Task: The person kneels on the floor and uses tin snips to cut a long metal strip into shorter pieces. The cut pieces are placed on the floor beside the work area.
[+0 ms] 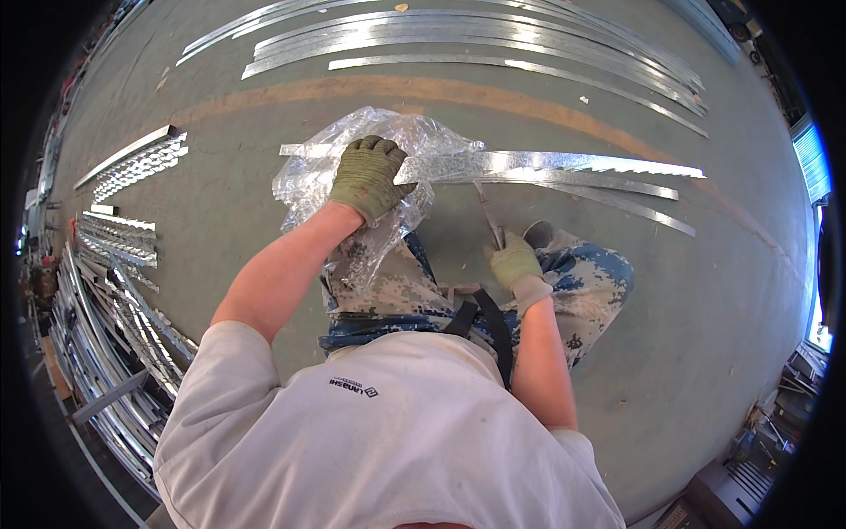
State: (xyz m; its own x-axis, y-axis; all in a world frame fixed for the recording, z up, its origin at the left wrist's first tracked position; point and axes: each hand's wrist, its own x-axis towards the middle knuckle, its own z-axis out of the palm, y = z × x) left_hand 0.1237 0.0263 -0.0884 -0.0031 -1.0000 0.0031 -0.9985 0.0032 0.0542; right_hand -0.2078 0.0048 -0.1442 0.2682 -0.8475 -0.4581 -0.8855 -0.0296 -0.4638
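My left hand (367, 179), in an olive work glove, is closed on crumpled clear plastic film (379, 125). The film is bunched around the left part of a bundle of long shiny metal strips (529, 166). Toward the right the strips fan apart, and the film hides part of them on the left. Lower and to the right, my right hand (515, 263), also gloved, is closed around the handle of a slim pointed hand tool (487, 210). Its tip reaches up to the lower edge of the strips; its exact kind is too small to tell.
More long metal strips (379, 35) lie across the far floor, beyond a worn orange line (335, 86). Perforated strips (141, 167) and a stack of metal profiles (101, 335) are on the left. Dark equipment (731, 485) stands at the lower right. My bent knee (599, 278) is beside my right hand.
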